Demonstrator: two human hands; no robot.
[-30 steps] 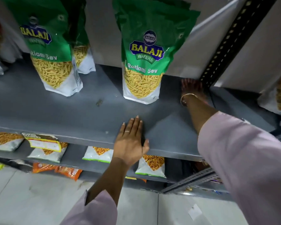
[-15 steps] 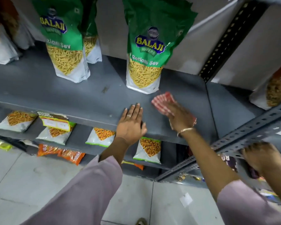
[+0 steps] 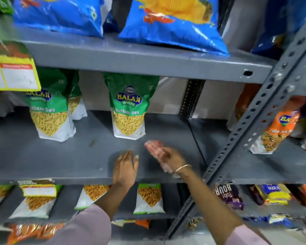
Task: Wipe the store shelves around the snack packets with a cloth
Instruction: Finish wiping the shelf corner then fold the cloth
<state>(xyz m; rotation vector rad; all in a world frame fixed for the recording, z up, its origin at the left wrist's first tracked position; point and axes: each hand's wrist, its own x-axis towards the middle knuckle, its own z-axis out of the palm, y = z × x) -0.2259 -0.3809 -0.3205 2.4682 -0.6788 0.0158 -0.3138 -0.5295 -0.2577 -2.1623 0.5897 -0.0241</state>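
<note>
A grey metal shelf holds green sev packets, one standing upright in the middle and another to the left. My left hand lies flat and open on the shelf's front edge, just below the middle packet. My right hand is beside it to the right, closed around a red-and-white checked cloth that is blurred and pressed on the shelf surface in front of the middle packet. A gold bangle sits on my right wrist.
Blue snack bags lie on the shelf above. A perforated grey upright slants down at the right, with orange packets beyond it. A yellow price tag hangs at upper left. Small packets lie on the lower shelf. A dark speck marks the shelf.
My right hand with the cloth came forward from the shelf's back right corner to the front middle. The camera tilted up, bringing the upper shelf into view. My left hand stayed put.
</note>
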